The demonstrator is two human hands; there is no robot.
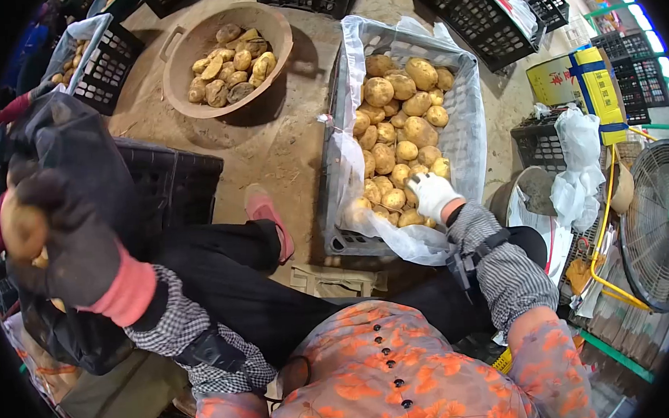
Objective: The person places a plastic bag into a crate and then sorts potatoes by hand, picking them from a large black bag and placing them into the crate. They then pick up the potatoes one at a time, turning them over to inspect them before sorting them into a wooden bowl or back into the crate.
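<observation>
My right hand [432, 195], in a white glove, rests on the potatoes [420, 131] at the near end of a crate [464, 136] lined with pale plastic. Its fingers are spread over them, with nothing visibly gripped. On the left, my left hand [52, 219] wears a dark glove with a pink cuff and is blurred. It holds a potato [26, 230] over a dark plastic bag [77, 140]. More potatoes lie partly hidden below that hand.
A brown basin [177, 84] of potatoes stands on the floor. Black crates [172, 180] are at the left and a yellow box [599, 89] at the right. A fan [652, 224] stands at the far right. Part of a co-worker's gloved hand [28, 101] shows upper left.
</observation>
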